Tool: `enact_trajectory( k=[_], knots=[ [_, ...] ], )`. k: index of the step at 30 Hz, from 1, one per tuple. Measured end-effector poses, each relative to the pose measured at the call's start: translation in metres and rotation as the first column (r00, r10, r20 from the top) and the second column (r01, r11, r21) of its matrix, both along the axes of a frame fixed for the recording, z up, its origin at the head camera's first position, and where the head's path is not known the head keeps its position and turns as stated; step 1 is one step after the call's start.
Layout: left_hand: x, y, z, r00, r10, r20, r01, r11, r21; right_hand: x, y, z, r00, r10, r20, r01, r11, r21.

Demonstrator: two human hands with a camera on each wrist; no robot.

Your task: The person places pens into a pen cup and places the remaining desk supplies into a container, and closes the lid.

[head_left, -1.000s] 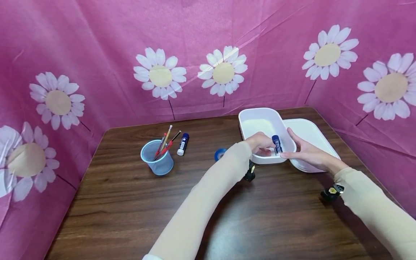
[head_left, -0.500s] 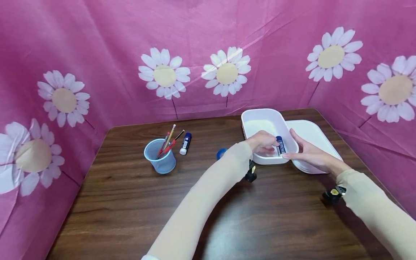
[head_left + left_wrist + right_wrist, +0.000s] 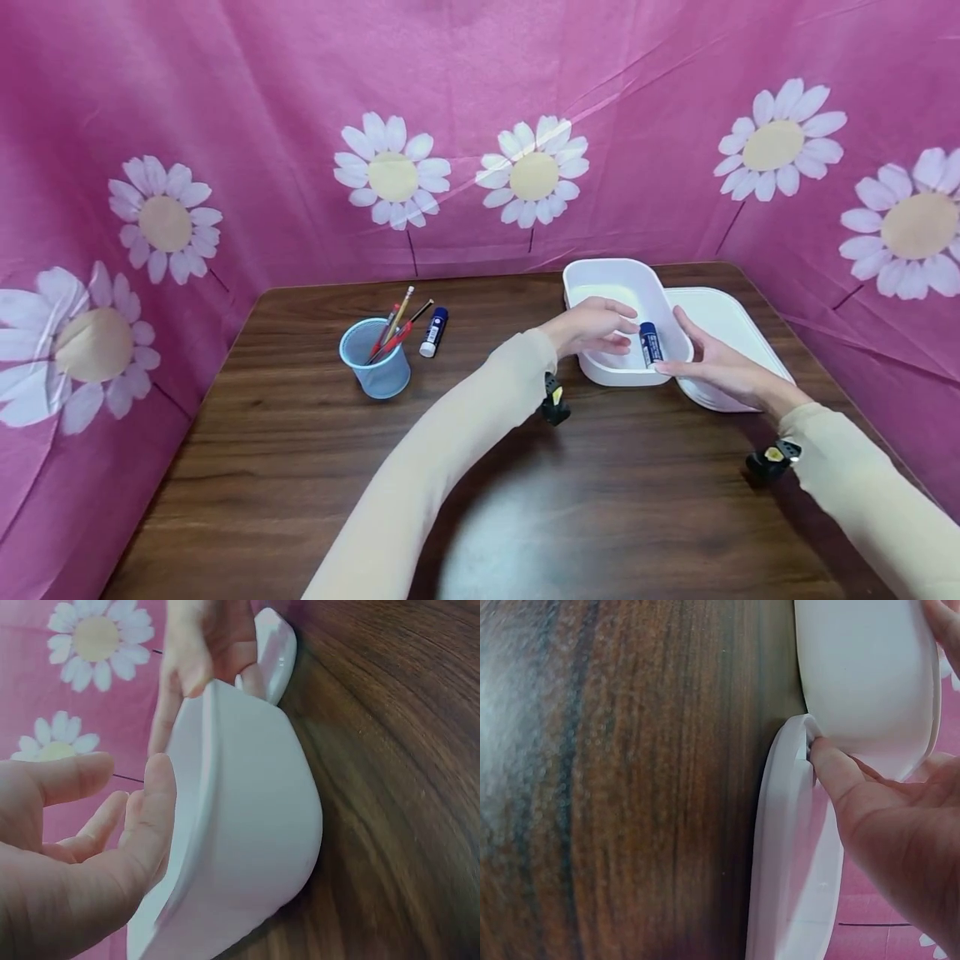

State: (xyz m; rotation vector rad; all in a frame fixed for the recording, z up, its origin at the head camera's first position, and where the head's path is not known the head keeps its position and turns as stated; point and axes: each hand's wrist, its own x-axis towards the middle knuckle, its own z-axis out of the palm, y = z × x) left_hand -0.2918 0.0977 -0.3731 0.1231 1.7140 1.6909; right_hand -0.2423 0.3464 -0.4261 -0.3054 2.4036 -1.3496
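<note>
A white plastic box (image 3: 611, 271) stands at the far right of the table, with a blue glue stick (image 3: 649, 343) leaning in its right front part. Over the box's front left side hovers my left hand (image 3: 596, 325), fingers loosely bent and nothing between them; the left wrist view shows thumb and fingers apart beside the rim. My right hand (image 3: 716, 362) grips the box's right front corner, its thumb over the rim and its fingers along the outer wall. Just right of the box lies a white lid (image 3: 723, 312), partly hidden by that hand.
A blue mesh pen cup (image 3: 378, 371) holding several pencils and red-handled scissors stands at left centre. Beside it lies another glue stick (image 3: 434, 332) with a white base. A pink flowered curtain (image 3: 300, 208) closes off the table's back and sides.
My left hand has released the glue stick inside the box and drawn back slightly to the left. The right hand keeps its grip. The blue tape roll is now hidden behind my left forearm.
</note>
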Motion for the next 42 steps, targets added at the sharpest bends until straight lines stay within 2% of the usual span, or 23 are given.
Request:
enact_trajectory(
  k=[9, 14, 19, 24, 30, 36, 42],
  knots=[
    [0.003, -0.045, 0.010, 0.994, -0.009, -0.104, 0.015, 0.998, 0.056, 0.000, 0.001, 0.000, 1.000, -0.004, -0.005, 0.004, 1.000, 0.002],
    [0.007, -0.065, 0.009, 0.993, 0.013, -0.116, -0.003, 0.996, 0.089, 0.001, 0.004, 0.000, 1.000, 0.000, -0.004, 0.000, 1.000, -0.011],
    [0.012, -0.081, -0.002, 0.995, 0.025, -0.096, -0.013, 0.992, 0.128, 0.003, 0.007, 0.003, 1.000, -0.006, -0.004, 0.006, 1.000, 0.003],
    [0.016, -0.101, -0.020, 0.996, 0.043, -0.075, -0.035, 0.993, 0.109, 0.001, 0.004, 0.002, 1.000, 0.000, -0.003, 0.000, 1.000, 0.001],
    [0.016, -0.129, -0.039, 0.996, 0.073, -0.050, -0.069, 0.993, 0.093, 0.001, 0.002, 0.001, 1.000, -0.003, 0.004, 0.003, 1.000, 0.000],
    [0.013, -0.150, -0.048, 0.988, 0.132, -0.082, -0.128, 0.990, 0.058, 0.000, 0.002, 0.002, 1.000, -0.007, 0.005, 0.007, 1.000, -0.006],
    [0.015, -0.160, -0.055, 0.979, 0.182, -0.092, -0.181, 0.983, 0.019, 0.001, 0.002, 0.003, 1.000, -0.006, 0.016, 0.006, 1.000, -0.012]
  ],
)
